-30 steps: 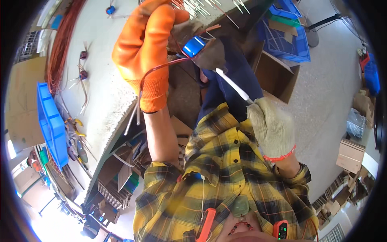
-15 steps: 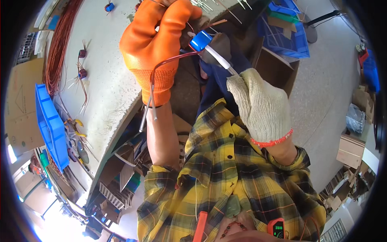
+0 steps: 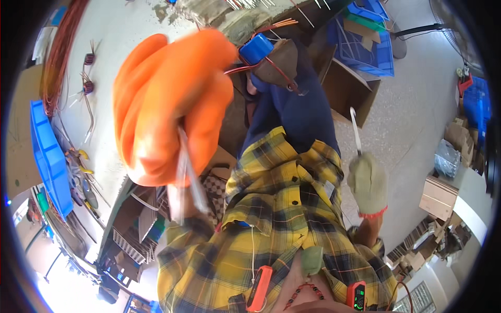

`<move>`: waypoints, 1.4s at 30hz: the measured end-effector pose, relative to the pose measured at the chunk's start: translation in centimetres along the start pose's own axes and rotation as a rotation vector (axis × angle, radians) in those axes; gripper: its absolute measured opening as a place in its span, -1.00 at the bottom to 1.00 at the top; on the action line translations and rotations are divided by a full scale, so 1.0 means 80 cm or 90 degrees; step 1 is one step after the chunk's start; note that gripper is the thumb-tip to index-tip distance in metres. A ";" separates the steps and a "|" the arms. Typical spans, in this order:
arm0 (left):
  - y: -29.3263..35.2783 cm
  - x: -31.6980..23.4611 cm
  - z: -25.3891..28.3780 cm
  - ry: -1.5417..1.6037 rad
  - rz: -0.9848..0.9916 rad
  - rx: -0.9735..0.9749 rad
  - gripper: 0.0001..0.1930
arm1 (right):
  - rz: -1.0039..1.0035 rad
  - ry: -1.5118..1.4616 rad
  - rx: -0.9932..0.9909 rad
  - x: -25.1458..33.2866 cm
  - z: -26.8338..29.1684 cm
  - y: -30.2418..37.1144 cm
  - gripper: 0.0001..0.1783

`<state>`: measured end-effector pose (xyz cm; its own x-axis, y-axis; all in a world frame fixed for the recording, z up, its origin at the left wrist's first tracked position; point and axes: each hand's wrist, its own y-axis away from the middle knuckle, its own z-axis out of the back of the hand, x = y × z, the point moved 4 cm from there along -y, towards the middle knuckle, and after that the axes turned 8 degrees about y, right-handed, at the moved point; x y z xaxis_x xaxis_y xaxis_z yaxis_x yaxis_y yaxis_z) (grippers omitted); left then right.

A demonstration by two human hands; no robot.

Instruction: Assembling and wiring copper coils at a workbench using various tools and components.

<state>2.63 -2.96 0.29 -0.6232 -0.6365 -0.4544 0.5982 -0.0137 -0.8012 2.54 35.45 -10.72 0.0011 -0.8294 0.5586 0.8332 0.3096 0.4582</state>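
Observation:
My left hand [image 3: 169,101], in an orange coated glove, is blurred and closed on a reddish-brown enamelled wire. That wire [image 3: 241,69] runs into the fist from a blue ring core [image 3: 256,49], and silvery wire ends [image 3: 190,172] stick out below the fist. The blue core sits against a dark brownish block [image 3: 281,62] above my lap, with bare copper ends [image 3: 282,23] fanning out behind it. Well off to the right, my right hand [image 3: 367,182], in a white knit glove with a red cuff, grips a slim white rod tool [image 3: 356,130] pointing upward, apart from the core.
The pale worktable [image 3: 112,104] at left carries a bundle of long copper wire [image 3: 60,62], small wound coils [image 3: 87,86], pliers [image 3: 83,161] and a blue tray [image 3: 49,156]. Right of my legs stand an open cardboard box [image 3: 347,94] and a blue crate [image 3: 360,49].
My right hand has drawn the white rod out of the blue core and swung down to the right. My left hand has come down and nearer with the wire.

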 end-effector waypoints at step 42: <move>-0.055 0.056 -0.088 -0.005 -0.042 0.030 -0.74 | 0.189 0.218 -0.264 0.131 0.045 -0.065 -0.81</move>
<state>-6.36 -0.29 -0.95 -0.6578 -0.6395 -0.3978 0.5794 -0.0922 -0.8099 -3.78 26.80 -4.81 0.3862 -0.8592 0.3355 0.9158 0.4008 -0.0278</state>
